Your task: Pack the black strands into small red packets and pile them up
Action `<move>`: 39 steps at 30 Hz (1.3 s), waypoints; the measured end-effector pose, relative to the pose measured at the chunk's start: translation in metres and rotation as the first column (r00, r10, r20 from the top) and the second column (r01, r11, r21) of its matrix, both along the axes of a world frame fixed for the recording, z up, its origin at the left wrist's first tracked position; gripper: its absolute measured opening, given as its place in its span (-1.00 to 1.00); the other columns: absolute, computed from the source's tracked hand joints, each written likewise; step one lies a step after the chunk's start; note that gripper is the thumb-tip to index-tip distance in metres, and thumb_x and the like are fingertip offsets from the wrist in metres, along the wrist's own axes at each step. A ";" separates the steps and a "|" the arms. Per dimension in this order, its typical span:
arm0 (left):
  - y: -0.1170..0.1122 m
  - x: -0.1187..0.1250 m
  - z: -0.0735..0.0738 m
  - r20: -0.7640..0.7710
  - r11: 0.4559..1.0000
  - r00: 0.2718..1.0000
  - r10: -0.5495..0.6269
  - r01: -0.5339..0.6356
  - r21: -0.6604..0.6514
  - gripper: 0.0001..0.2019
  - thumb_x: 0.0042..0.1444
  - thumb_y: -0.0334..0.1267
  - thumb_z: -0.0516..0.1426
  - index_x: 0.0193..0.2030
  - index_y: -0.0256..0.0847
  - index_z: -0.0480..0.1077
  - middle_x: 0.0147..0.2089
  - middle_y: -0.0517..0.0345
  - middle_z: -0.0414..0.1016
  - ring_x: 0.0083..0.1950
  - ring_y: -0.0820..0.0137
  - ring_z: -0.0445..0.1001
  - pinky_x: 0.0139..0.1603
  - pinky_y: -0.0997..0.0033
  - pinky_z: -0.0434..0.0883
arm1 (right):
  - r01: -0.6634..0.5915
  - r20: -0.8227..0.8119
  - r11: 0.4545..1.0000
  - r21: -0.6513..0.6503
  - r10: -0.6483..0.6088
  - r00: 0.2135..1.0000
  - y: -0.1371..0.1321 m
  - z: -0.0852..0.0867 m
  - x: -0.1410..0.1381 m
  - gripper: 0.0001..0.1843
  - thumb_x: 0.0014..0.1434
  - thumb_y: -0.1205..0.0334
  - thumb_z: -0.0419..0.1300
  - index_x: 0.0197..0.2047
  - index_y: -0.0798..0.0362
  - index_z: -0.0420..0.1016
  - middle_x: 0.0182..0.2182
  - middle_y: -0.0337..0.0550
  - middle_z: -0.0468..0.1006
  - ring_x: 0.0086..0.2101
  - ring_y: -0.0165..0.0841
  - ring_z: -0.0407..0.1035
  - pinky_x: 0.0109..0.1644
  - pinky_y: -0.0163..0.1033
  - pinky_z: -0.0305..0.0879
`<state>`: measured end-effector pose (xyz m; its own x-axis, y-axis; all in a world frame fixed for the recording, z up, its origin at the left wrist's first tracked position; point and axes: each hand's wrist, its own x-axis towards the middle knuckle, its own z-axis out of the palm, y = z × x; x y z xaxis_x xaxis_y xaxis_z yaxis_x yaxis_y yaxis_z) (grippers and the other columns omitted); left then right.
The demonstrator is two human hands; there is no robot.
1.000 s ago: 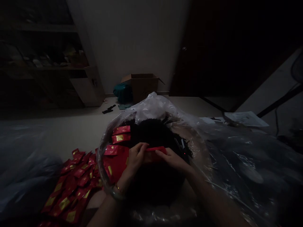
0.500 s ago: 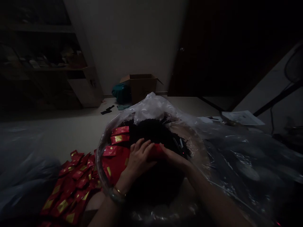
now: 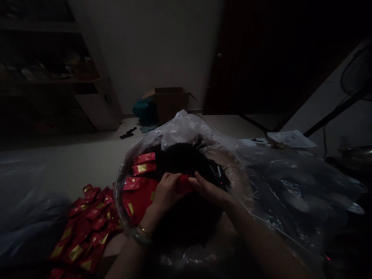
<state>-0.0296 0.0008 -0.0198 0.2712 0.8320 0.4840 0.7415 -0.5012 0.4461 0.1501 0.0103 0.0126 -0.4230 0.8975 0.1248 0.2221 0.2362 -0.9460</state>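
Both hands meet over a round tub (image 3: 119,197) lined with clear plastic and filled with dark, loose leaf-like material (image 3: 186,155). Between them is a small red packet (image 3: 183,183). My left hand (image 3: 165,192) curls its fingers round the packet's left side. From the right, my right hand (image 3: 207,190) pinches the other end with thumb and fingers. More red packets with gold labels (image 3: 142,167) lie on the tub's left side, beside my left hand. Thin metallic pieces (image 3: 216,171) rest on the dark material to the right.
A heap of red packets (image 3: 90,221) lies outside the tub at lower left. Clear plastic sheeting (image 3: 285,186) spreads to the right. An open cardboard box (image 3: 171,104) and a teal bag (image 3: 145,111) stand by the wall. Shelves are at far left.
My left hand's spread fingers have closed in round the red packet, and the packet looks more squeezed together. The view has shifted slightly.
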 end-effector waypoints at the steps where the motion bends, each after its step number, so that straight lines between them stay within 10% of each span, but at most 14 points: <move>1: 0.000 0.000 0.000 0.014 1.000 1.000 0.003 -0.003 -0.012 -0.51 -0.13 -0.33 0.31 0.00 -0.14 0.33 -0.12 0.09 0.51 -0.09 0.22 0.40 -0.11 0.21 0.45 | -0.087 -0.019 0.994 -0.072 0.085 0.996 -0.001 0.004 0.001 -0.33 0.27 -0.24 -0.19 -0.09 0.07 0.54 -0.26 -0.15 0.58 -0.21 -0.29 0.46 0.04 -0.06 0.35; 12: 0.005 -0.003 -0.006 0.009 0.999 1.000 -0.022 0.022 0.046 -0.54 -0.12 -0.48 0.24 -0.03 -0.17 0.34 -0.11 0.05 0.52 -0.08 0.23 0.45 -0.07 0.21 0.45 | -0.234 -0.181 0.935 -0.267 0.190 0.965 -0.008 0.019 -0.005 -0.17 0.10 -0.44 -0.14 0.01 0.08 0.50 -0.11 -0.03 0.57 -0.02 -0.20 0.41 0.25 0.01 0.12; 17: 0.009 -0.012 -0.004 0.160 0.996 0.983 0.091 -0.089 -0.020 -0.49 -0.17 -0.47 0.26 -0.01 -0.18 0.35 -0.08 0.03 0.53 -0.08 0.23 0.50 -0.06 0.23 0.46 | -0.013 -0.214 0.978 -0.210 -0.032 0.976 0.008 0.020 0.011 -0.28 0.23 -0.30 -0.20 0.14 0.05 0.35 -0.02 0.08 0.52 -0.07 -0.20 0.46 0.01 -0.02 0.37; 21: 0.012 -0.015 -0.002 0.307 0.973 0.926 0.221 -0.188 -0.136 -0.52 -0.12 -0.33 0.26 0.01 -0.23 0.34 -0.07 -0.02 0.53 -0.11 0.25 0.52 -0.10 0.26 0.47 | 0.204 0.262 0.979 0.005 -0.198 0.945 0.022 -0.015 0.028 -0.36 0.10 -0.07 0.19 0.18 0.07 0.29 -0.03 0.15 0.48 -0.22 -0.18 0.51 -0.20 -0.10 0.43; 25: 0.012 -0.012 -0.001 0.399 0.951 0.867 0.300 -0.239 -0.195 -0.34 -0.09 -0.18 0.27 0.17 -0.21 0.18 -0.09 0.00 0.50 -0.17 0.28 0.53 -0.19 0.32 0.48 | 0.140 0.735 0.988 0.068 -0.145 0.663 0.014 -0.059 0.017 0.24 -0.42 0.29 0.51 0.33 0.11 0.05 0.10 0.45 0.28 -0.24 0.01 0.52 -0.22 -0.04 0.40; 31: 0.010 -0.012 0.002 0.251 0.956 0.924 0.289 -0.269 -0.114 -0.40 0.01 -0.27 0.21 0.21 -0.06 0.16 -0.01 0.05 0.39 -0.10 0.30 0.49 -0.15 0.33 0.45 | 0.110 0.818 0.990 0.090 -0.137 0.559 0.000 -0.060 -0.022 0.26 -0.18 0.33 0.43 0.41 -0.04 -0.30 0.24 0.39 0.01 -0.08 0.03 0.46 -0.07 -0.04 0.37; 39: 0.009 -0.015 0.009 0.033 0.913 0.917 0.398 -0.393 -0.106 -0.52 0.05 -0.24 0.19 0.14 -0.12 0.25 0.00 0.01 0.40 -0.20 0.28 0.51 -0.37 0.40 0.42 | 0.064 0.752 0.969 0.238 -0.225 0.620 0.022 -0.042 -0.040 -0.01 -0.03 0.33 0.35 0.35 -0.27 -0.06 0.31 0.07 -0.13 0.19 0.02 0.11 0.08 0.03 0.30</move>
<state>-0.0450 0.0099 -0.0103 -0.1132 0.9088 0.4015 0.8443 -0.1250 0.5210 0.1098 0.0322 -0.0296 -0.3022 0.9528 -0.0278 0.8928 0.2727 -0.3585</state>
